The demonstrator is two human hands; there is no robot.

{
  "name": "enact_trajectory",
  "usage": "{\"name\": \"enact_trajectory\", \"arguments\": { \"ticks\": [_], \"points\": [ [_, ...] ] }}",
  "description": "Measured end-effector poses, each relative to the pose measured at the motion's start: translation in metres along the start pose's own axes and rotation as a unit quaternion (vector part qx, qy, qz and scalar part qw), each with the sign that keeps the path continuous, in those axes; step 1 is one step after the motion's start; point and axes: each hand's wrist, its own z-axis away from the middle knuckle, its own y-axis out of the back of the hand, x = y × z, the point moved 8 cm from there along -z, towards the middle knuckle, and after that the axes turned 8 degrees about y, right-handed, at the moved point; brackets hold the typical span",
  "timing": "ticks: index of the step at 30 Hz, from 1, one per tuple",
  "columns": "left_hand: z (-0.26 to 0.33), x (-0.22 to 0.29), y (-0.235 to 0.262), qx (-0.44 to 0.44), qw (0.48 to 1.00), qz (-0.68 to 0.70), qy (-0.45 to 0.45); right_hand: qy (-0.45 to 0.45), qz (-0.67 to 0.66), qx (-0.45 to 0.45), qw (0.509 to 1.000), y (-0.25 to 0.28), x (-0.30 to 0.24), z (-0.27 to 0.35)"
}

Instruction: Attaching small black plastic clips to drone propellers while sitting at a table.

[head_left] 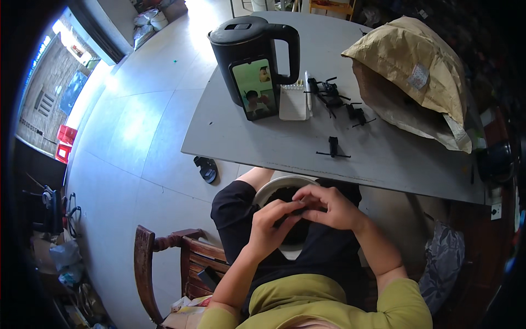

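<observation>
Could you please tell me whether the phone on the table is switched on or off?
The phone is on: its screen is lit and shows an image of a person.

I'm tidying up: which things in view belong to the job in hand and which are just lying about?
Seemingly in use:
small dark piece between left hand and right hand;
round white bucket beneath;
probably spindly black plastic parts.

Apparently lying about:
tall black kettle;
black rectangular phone leaning on it;
white spiral notepad;
black sandal;
brown paper bag, role unclear.
</observation>
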Motion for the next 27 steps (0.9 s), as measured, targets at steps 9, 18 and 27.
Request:
{"name": "enact_trajectory", "arguments": {
  "ticks": [9, 18, 27],
  "points": [
    [0.037, -0.039, -0.009, 0.052, 0.965, 0.160, 0.203, 0.073, -0.259, 0.073, 0.960, -0.023, 0.032, 0.030],
    [0.035, -0.005, -0.012, -0.015, 0.999, -0.048, 0.019, -0.033, -0.223, 0.172, 0.959, -0.039, 0.047, 0.055],
    [0.093, -0.009, -0.030, -0.032, 0.997, -0.048, 0.044, -0.133, -0.544, 0.184, 0.808, -0.101, 0.083, 0.102]
  ]
}}
